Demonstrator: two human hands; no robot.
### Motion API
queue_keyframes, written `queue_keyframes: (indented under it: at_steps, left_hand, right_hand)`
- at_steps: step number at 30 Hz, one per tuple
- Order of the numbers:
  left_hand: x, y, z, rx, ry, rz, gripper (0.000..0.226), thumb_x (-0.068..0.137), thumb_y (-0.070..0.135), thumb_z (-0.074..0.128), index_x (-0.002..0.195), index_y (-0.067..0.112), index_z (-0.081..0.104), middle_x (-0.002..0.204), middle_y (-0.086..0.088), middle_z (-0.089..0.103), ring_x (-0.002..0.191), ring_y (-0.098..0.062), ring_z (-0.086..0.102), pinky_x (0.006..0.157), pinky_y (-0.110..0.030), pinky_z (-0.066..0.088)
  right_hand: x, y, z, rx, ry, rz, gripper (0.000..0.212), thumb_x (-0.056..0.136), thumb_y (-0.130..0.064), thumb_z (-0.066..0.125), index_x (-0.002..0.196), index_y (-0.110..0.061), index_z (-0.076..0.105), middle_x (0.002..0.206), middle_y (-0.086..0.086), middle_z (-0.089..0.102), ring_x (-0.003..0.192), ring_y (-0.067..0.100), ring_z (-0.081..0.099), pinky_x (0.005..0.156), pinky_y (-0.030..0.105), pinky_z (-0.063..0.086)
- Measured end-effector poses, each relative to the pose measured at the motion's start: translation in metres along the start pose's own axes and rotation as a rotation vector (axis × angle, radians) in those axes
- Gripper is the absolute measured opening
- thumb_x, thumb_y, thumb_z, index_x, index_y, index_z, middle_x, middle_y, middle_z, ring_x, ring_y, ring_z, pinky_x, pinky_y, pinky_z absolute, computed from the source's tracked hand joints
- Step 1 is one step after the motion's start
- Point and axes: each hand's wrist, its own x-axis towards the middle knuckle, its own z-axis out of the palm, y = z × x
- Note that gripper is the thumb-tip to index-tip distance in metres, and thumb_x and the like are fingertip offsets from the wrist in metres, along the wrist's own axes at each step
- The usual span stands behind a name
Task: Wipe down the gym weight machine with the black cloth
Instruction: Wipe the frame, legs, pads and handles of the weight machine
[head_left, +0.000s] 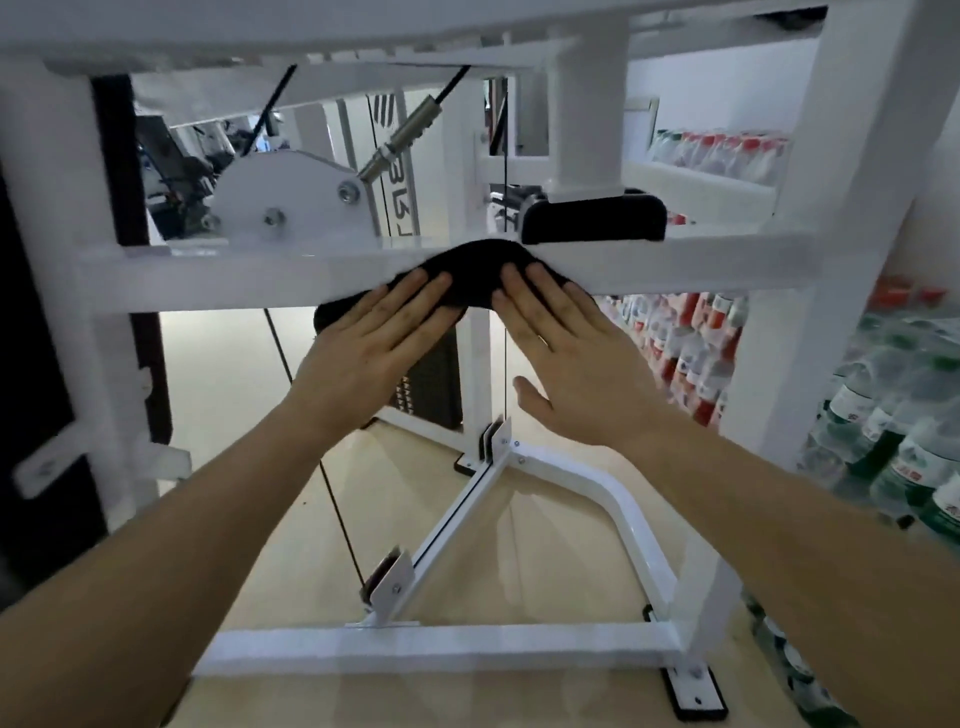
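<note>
Both forearms reach in; left hand and right hand press flat, fingers straight, on the cloth draped over the machine's white crossbar.

The black cloth under the fingers of the left hand and right hand is a soft, matt fabric with a slight nap. The crossbar it covers is metal painted white, smooth with a mild sheen. Just above the right hand, the black pad looks matt and rubbery. Above the left hand, the cable fitting is bare bright metal, partly threaded, beside a smooth white-painted plate. Below both hands the floor is pale, smooth and faintly glossy. To the right of the right hand, the bottles are clear plastic with shiny labels.
</note>
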Motion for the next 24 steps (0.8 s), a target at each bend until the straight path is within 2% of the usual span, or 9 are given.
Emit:
queue_keyframes:
  at_steps: [2, 6, 7, 9, 11, 14, 17, 21, 24]
  left_hand:
    - [-0.026, -0.024, -0.010, 0.018, -0.010, -0.063, 0.051, 0.104, -0.001, 0.028, 0.154, 0.011, 0.031, 0.162, -0.013, 0.026, 0.151, -0.030, 0.023, 0.121, -0.047, 0.027]
    - [-0.071, -0.062, -0.028, 0.059, -0.026, -0.142, 0.068, 0.092, -0.015, 0.045, 0.154, 0.009, 0.032, 0.162, -0.012, 0.025, 0.151, -0.029, 0.024, 0.120, -0.043, 0.029]
    - [-0.081, -0.069, -0.033, 0.066, -0.038, -0.175, 0.069, 0.091, -0.015, 0.046, 0.154, 0.009, 0.033, 0.162, -0.012, 0.027, 0.150, -0.029, 0.026, 0.115, -0.040, 0.034]
    - [-0.100, -0.080, -0.043, 0.063, -0.085, -0.273, 0.069, 0.091, -0.013, 0.048, 0.154, 0.010, 0.033, 0.162, -0.010, 0.027, 0.149, -0.027, 0.029, 0.093, -0.038, 0.052]
    - [-0.116, -0.089, -0.050, 0.070, -0.147, -0.377, 0.068, 0.092, -0.009, 0.047, 0.155, 0.009, 0.030, 0.162, -0.010, 0.024, 0.148, -0.027, 0.029, 0.079, -0.040, 0.058]
    - [-0.133, -0.100, -0.056, 0.138, -0.189, -0.491, 0.057, 0.095, -0.002, 0.043, 0.151, 0.001, 0.031, 0.158, -0.021, 0.031, 0.143, -0.034, 0.038, 0.092, -0.046, 0.054]
    - [-0.146, -0.112, -0.062, 0.239, -0.251, -0.580, 0.064, 0.094, 0.003, 0.053, 0.152, -0.002, 0.026, 0.156, -0.027, 0.032, 0.143, -0.038, 0.036, 0.114, -0.048, 0.038]
    - [-0.162, -0.122, -0.074, 0.236, -0.339, -0.749, 0.062, 0.093, 0.011, 0.058, 0.148, -0.001, 0.033, 0.153, -0.027, 0.037, 0.141, -0.036, 0.041, 0.111, -0.045, 0.042]
    - [-0.170, -0.122, -0.078, 0.187, -0.372, -0.796, 0.061, 0.092, 0.016, 0.057, 0.147, 0.001, 0.035, 0.150, -0.023, 0.042, 0.138, -0.032, 0.045, 0.104, -0.041, 0.049]
  right_hand:
    - [0.029, -0.026, -0.001, 0.002, 0.029, -0.038, 0.080, 0.093, -0.040, 0.042, 0.160, -0.011, 0.009, 0.167, 0.011, 0.005, 0.155, 0.028, 0.004, 0.125, 0.045, 0.010]
    - [0.078, -0.071, -0.001, 0.002, 0.066, -0.122, 0.081, 0.092, -0.040, 0.043, 0.160, -0.013, 0.009, 0.168, 0.008, 0.002, 0.155, 0.026, 0.002, 0.125, 0.044, 0.007]
    - [0.089, -0.082, -0.001, 0.004, 0.070, -0.150, 0.081, 0.092, -0.040, 0.043, 0.160, -0.013, 0.009, 0.168, 0.008, 0.002, 0.155, 0.025, 0.002, 0.125, 0.044, 0.008]
    - [0.111, -0.103, 0.000, 0.008, 0.084, -0.208, 0.081, 0.091, -0.040, 0.044, 0.160, -0.012, 0.011, 0.168, 0.008, 0.004, 0.155, 0.025, 0.003, 0.125, 0.044, 0.009]
    - [0.133, -0.125, 0.002, 0.001, 0.098, -0.249, 0.084, 0.090, -0.042, 0.048, 0.160, -0.013, 0.013, 0.168, 0.008, 0.007, 0.155, 0.025, 0.004, 0.125, 0.044, 0.010]
    - [0.164, -0.159, 0.002, -0.003, 0.100, -0.279, 0.089, 0.090, -0.049, 0.048, 0.160, -0.012, 0.009, 0.168, 0.009, 0.003, 0.155, 0.025, 0.001, 0.126, 0.043, 0.006]
    - [0.191, -0.190, 0.002, -0.024, 0.076, -0.293, 0.092, 0.091, -0.055, 0.040, 0.160, -0.012, -0.003, 0.168, 0.009, -0.009, 0.154, 0.025, -0.010, 0.125, 0.042, -0.003]
    - [0.217, -0.221, 0.000, 0.009, 0.073, -0.342, 0.093, 0.090, -0.058, 0.040, 0.160, -0.012, -0.001, 0.168, 0.008, -0.007, 0.155, 0.025, -0.009, 0.125, 0.041, -0.004]
    - [0.225, -0.233, 0.001, 0.005, 0.067, -0.354, 0.092, 0.090, -0.054, 0.044, 0.160, -0.012, 0.001, 0.168, 0.008, -0.005, 0.155, 0.025, -0.007, 0.125, 0.042, -0.003]
